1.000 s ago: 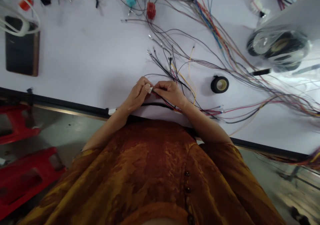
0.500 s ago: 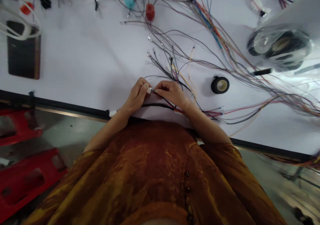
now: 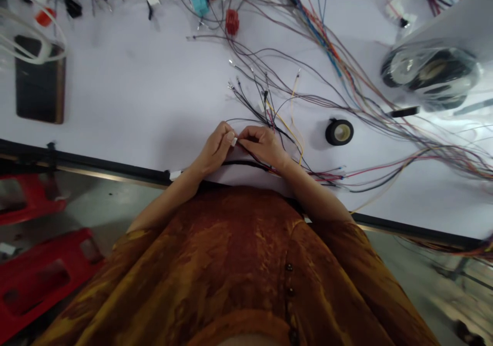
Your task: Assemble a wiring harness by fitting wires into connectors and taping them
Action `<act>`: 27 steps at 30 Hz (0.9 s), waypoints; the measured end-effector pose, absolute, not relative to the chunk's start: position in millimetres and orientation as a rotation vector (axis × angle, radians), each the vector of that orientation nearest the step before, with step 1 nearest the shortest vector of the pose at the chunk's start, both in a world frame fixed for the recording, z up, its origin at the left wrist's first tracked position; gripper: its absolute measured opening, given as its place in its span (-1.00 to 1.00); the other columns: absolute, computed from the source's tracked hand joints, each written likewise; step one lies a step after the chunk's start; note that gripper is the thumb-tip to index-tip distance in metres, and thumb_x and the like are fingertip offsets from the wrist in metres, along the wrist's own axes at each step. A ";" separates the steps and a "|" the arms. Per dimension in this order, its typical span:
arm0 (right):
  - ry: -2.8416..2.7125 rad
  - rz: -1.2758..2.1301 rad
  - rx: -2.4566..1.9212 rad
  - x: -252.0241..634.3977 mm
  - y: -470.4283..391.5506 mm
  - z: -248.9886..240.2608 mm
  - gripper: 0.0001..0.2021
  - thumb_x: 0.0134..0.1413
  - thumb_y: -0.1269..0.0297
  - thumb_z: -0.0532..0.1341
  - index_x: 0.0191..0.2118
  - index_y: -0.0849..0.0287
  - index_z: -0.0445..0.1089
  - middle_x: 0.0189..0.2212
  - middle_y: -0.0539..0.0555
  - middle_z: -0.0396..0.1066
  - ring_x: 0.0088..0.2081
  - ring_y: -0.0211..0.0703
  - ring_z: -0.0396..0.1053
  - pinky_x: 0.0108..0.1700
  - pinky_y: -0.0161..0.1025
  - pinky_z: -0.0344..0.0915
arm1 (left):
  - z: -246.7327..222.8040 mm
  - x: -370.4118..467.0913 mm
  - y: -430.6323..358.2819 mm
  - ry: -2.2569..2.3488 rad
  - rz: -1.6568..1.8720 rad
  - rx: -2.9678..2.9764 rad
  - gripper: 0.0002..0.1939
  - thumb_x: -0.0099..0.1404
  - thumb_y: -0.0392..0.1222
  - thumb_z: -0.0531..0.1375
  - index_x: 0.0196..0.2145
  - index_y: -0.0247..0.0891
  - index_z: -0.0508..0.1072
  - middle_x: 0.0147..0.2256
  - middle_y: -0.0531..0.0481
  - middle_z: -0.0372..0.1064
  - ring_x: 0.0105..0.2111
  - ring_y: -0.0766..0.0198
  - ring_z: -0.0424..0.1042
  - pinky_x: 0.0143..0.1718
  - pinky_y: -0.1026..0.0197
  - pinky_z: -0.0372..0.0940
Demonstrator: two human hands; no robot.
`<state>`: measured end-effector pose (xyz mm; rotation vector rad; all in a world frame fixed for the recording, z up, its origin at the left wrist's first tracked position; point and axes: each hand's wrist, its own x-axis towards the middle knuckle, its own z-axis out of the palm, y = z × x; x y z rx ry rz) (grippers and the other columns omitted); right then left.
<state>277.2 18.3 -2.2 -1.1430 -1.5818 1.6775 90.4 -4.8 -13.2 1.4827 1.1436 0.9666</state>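
My left hand [image 3: 218, 147] pinches a small white connector [image 3: 233, 141] between thumb and forefinger. Close beside it on the right, my right hand [image 3: 262, 146] is closed, its fingertips pinching a thin wire at the connector's edge; the exact contact is hidden by the fingers. Dark and red wires run under the right hand. A black sleeved cable [image 3: 246, 162] lies between the hands and the table edge. Just beyond the hands, a bundle of black wires [image 3: 246, 101] with metal terminals fans out, along with a yellow wire [image 3: 287, 125].
A roll of black tape [image 3: 339, 132] lies to the right, with more rolls in a plastic bag [image 3: 431, 74] behind it. Long coloured wires cross the table's right side. A red connector [image 3: 232, 21] and a blue connector [image 3: 200, 2] lie at the back. A phone [image 3: 39, 81] rests at left.
Both hands have shifted slightly, and the fingertips have come closer together at the white connector. The wires between them are now more covered.
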 end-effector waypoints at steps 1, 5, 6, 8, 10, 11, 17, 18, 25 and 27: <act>-1.588 1.655 -1.134 276.8 17.4 -2.2 -0.84 0.10 0.21 0.21 -0.40 0.20 0.39 -0.51 -0.07 0.32 -0.43 -0.32 0.16 -0.30 -0.31 0.17 | -12.2 90.8 -4.4 1.145 0.968 1.468 -0.55 0.45 0.26 0.07 -0.33 -0.20 0.30 -0.48 0.07 0.22 -0.51 0.37 0.18 -0.48 0.27 0.14; -1.546 1.596 -1.163 277.8 13.1 -1.3 -0.79 0.15 0.16 0.22 -0.38 0.19 0.39 -0.50 -0.06 0.30 -0.42 -0.31 0.16 -0.32 -0.30 0.15 | -7.9 92.5 -3.7 1.168 1.001 1.298 -0.49 0.37 0.35 0.11 -0.35 -0.19 0.34 -0.55 0.09 0.18 -0.60 0.38 0.13 -0.58 0.27 0.05; -1.536 1.592 -1.177 278.3 12.2 -1.4 -0.79 0.16 0.15 0.23 -0.38 0.19 0.39 -0.51 -0.07 0.29 -0.43 -0.31 0.16 -0.33 -0.30 0.14 | -7.2 92.8 -3.7 1.168 1.006 1.261 -0.49 0.35 0.36 0.12 -0.35 -0.19 0.34 -0.57 0.10 0.16 -0.62 0.39 0.11 -0.60 0.28 0.02; -1.545 1.587 -1.168 278.8 11.2 -2.6 -0.79 0.17 0.15 0.23 -0.36 0.19 0.42 -0.50 -0.06 0.31 -0.42 -0.30 0.18 -0.32 -0.30 0.15 | -6.5 93.2 -4.1 1.157 1.011 1.223 -0.49 0.34 0.36 0.14 -0.35 -0.18 0.34 -0.58 0.11 0.15 -0.63 0.39 0.09 -0.63 0.28 -0.01; -1.577 1.569 -1.122 278.7 10.8 -4.1 -0.80 0.17 0.17 0.24 -0.34 0.21 0.45 -0.46 -0.04 0.36 -0.38 -0.30 0.23 -0.28 -0.29 0.18 | -6.6 93.3 -4.4 1.151 1.012 1.218 -0.49 0.34 0.36 0.15 -0.34 -0.18 0.35 -0.59 0.11 0.17 -0.63 0.39 0.10 -0.63 0.29 -0.01; -1.587 1.551 -1.105 278.5 10.7 -4.7 -0.80 0.17 0.18 0.24 -0.35 0.21 0.46 -0.44 -0.03 0.38 -0.36 -0.29 0.25 -0.25 -0.29 0.19 | -6.8 93.2 -4.6 1.150 1.008 1.223 -0.50 0.34 0.35 0.15 -0.34 -0.18 0.35 -0.59 0.10 0.17 -0.63 0.39 0.10 -0.62 0.29 0.00; -1.547 1.482 -1.119 276.7 9.7 -4.0 -0.78 0.18 0.18 0.23 -0.39 0.21 0.44 -0.45 -0.03 0.37 -0.38 -0.30 0.24 -0.26 -0.30 0.19 | -7.2 92.6 -5.8 1.173 0.992 1.265 -0.51 0.34 0.33 0.16 -0.35 -0.20 0.36 -0.53 0.08 0.20 -0.57 0.38 0.15 -0.56 0.26 0.08; -1.555 1.487 -1.112 276.6 9.7 -3.8 -0.79 0.18 0.18 0.23 -0.38 0.21 0.45 -0.45 -0.04 0.37 -0.38 -0.30 0.24 -0.26 -0.30 0.19 | -7.1 92.6 -5.9 1.176 0.986 1.270 -0.50 0.34 0.33 0.16 -0.35 -0.20 0.36 -0.53 0.07 0.21 -0.56 0.37 0.16 -0.55 0.26 0.09; -1.643 1.476 -1.103 274.5 11.6 -6.8 -0.81 0.18 0.21 0.20 -0.40 0.19 0.43 -0.45 -0.03 0.37 -0.36 -0.28 0.26 -0.23 -0.28 0.21 | -11.7 90.5 -4.8 1.173 0.979 1.376 -0.53 0.40 0.29 0.10 -0.34 -0.19 0.33 -0.50 0.07 0.22 -0.53 0.36 0.19 -0.49 0.25 0.15; -1.646 1.456 -1.099 274.9 11.4 -7.5 -0.80 0.18 0.20 0.21 -0.40 0.19 0.42 -0.45 -0.02 0.38 -0.35 -0.27 0.26 -0.22 -0.28 0.20 | -12.9 89.9 -4.8 1.167 0.972 1.400 -0.54 0.41 0.28 0.11 -0.34 -0.20 0.34 -0.49 0.05 0.24 -0.52 0.36 0.21 -0.47 0.26 0.17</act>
